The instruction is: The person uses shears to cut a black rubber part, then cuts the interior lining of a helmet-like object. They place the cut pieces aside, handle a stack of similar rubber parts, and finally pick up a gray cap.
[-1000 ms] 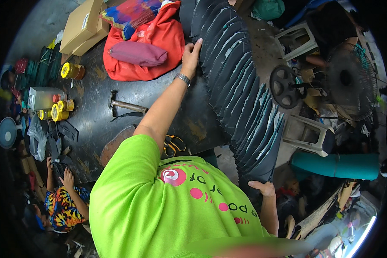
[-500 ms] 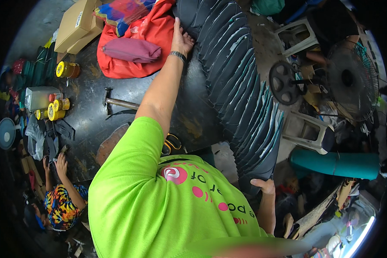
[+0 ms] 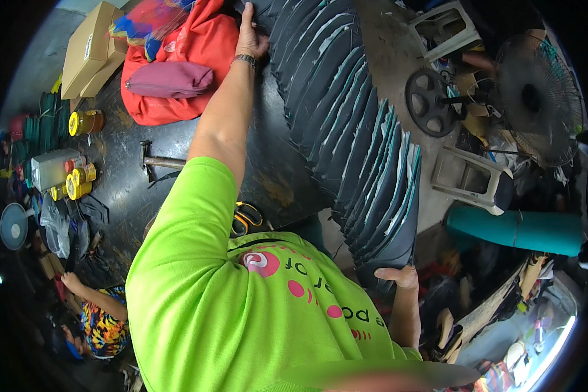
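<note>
while our right hand clasps the near end of a long fanned row of dark sheets, thumb on top, our left hand is at the far end, beside a red bag; we cannot tell whether its fingers grip. the sheets slant along the right side of our black table, where a hammer lies. to our right stands a fan; at left, a co-worker wears a patterned shirt.

Hammer on table, left of overlapping sheets; fan right of them.
</note>
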Available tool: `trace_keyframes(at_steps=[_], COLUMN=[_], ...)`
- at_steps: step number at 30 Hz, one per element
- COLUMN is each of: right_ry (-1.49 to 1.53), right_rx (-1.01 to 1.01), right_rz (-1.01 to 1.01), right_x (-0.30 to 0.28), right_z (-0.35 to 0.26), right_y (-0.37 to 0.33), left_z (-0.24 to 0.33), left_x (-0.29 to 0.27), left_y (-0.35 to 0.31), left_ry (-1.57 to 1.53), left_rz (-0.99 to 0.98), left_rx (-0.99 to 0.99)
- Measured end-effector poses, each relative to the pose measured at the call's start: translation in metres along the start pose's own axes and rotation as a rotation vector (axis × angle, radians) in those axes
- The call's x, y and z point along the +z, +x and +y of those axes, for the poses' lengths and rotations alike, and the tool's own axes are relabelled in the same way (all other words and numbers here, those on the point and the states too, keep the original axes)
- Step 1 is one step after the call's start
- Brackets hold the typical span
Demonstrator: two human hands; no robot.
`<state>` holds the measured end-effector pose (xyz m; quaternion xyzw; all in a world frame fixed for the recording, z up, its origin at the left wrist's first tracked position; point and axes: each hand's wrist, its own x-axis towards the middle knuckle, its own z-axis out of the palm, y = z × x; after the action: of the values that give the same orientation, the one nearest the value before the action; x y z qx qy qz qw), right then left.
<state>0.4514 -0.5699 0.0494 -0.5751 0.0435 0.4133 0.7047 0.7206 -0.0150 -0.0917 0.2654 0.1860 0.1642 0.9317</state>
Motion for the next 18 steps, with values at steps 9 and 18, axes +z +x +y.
trace_keyframes(at_steps=[9, 18], right_ry=[0.279, 0.088], right_rx=[0.139, 0.236], right_rz=[-0.009, 0.041], right_x=[0.014, 0.030], right_z=[-0.011, -0.020], right_y=[-0.010, -0.043], left_z=[0.022, 0.121], left_x=[0.083, 0.130], left_y=[-0.037, -0.163], left_ry=[0.338, 0.450], left_rz=[-0.262, -0.253], left_rx=[0.352, 0.516])
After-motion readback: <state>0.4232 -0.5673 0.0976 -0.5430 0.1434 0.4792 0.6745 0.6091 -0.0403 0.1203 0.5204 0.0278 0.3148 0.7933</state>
